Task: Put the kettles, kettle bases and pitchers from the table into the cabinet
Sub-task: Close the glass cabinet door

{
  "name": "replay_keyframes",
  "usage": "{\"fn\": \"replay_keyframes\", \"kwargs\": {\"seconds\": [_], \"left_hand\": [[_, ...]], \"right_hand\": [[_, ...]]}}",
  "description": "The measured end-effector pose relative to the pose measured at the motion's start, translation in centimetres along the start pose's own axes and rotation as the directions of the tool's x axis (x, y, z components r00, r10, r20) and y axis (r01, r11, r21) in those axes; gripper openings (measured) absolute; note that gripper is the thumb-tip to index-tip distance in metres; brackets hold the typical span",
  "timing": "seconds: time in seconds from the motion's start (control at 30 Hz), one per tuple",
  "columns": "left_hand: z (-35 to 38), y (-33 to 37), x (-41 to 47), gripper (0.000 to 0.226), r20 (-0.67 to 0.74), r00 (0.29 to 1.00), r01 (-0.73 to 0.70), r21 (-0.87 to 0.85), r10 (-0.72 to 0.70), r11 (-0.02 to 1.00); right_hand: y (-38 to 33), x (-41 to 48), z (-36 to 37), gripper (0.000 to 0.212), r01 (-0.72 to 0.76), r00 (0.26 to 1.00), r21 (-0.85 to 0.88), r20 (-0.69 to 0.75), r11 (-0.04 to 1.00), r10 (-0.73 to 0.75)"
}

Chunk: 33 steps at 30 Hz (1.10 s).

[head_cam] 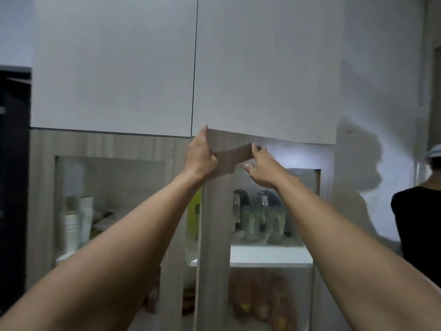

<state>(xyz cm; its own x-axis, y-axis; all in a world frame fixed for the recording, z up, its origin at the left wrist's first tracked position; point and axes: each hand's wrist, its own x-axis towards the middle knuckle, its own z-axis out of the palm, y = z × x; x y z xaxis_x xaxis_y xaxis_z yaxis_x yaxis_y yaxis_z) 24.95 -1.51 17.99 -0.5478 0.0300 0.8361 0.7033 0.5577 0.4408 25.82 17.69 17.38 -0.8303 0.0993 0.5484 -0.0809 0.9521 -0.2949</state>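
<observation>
Both bare forearms extend upward from the lower corners of the view toward the underside of the upper cabinet. The left hand (200,156) is raised with its fingertips touching the bottom edge of the right cabinet door (267,68), near that door's lower left corner; whether the fingers hook behind the edge cannot be told. The right hand (261,167) is just beside it, slightly lower, fingers loosely curled and holding nothing, not touching the door. The right cabinet door stands slightly ajar, its lower edge angled out from the left cabinet door (114,65), which is flush and closed.

Behind the hands, a glass-fronted lower unit shows a white shelf (269,255). On this shelf stand two dark kettles (267,199) behind clear pitchers (262,223); details are blurred. The left compartment holds stacked paper cups (71,225). At the far right edge, a person in a black top (417,225) is partly in view.
</observation>
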Motion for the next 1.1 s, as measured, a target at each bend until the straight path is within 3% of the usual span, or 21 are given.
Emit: {"fn": "replay_keyframes", "kwargs": {"seconds": [0.17, 0.27, 0.33, 0.6, 0.73, 1.1], "left_hand": [[3.8, -4.9, 2.3, 0.085, 0.005, 0.999, -0.04, 0.288, 0.04, 0.957], [6.2, -8.0, 4.1, 0.073, 0.043, 0.998, -0.069, 0.578, 0.055, 0.813], [7.8, -9.4, 4.8, 0.068, 0.085, 0.996, -0.078, 0.668, 0.029, 0.74], [13.4, -14.3, 7.0, 0.072, 0.145, 0.989, -0.084, 0.696, -0.026, 0.713], [14.9, -15.8, 7.2, 0.069, 0.202, 0.976, -0.067, 0.632, -0.081, 0.772], [16.5, -18.1, 8.2, 0.073, 0.265, 0.956, -0.068, 0.622, -0.128, 0.78]], "right_hand": [[3.0, 4.9, 3.7, 0.072, 0.027, 0.997, -0.091, -0.069, 0.995, -0.033], [4.8, 7.5, 5.4, 0.073, 0.045, 0.997, -0.117, -0.058, 0.992, -0.052], [5.5, 9.1, 6.4, 0.074, 0.068, 0.995, -0.143, -0.062, 0.987, -0.077], [8.2, 13.5, 10.0, 0.073, 0.138, 0.986, -0.189, -0.064, 0.972, -0.153], [9.2, 15.1, 11.1, 0.073, 0.156, 0.984, -0.208, -0.058, 0.966, -0.171], [9.2, 16.7, 12.7, 0.074, 0.117, 0.99, -0.246, -0.049, 0.962, -0.133]]}}
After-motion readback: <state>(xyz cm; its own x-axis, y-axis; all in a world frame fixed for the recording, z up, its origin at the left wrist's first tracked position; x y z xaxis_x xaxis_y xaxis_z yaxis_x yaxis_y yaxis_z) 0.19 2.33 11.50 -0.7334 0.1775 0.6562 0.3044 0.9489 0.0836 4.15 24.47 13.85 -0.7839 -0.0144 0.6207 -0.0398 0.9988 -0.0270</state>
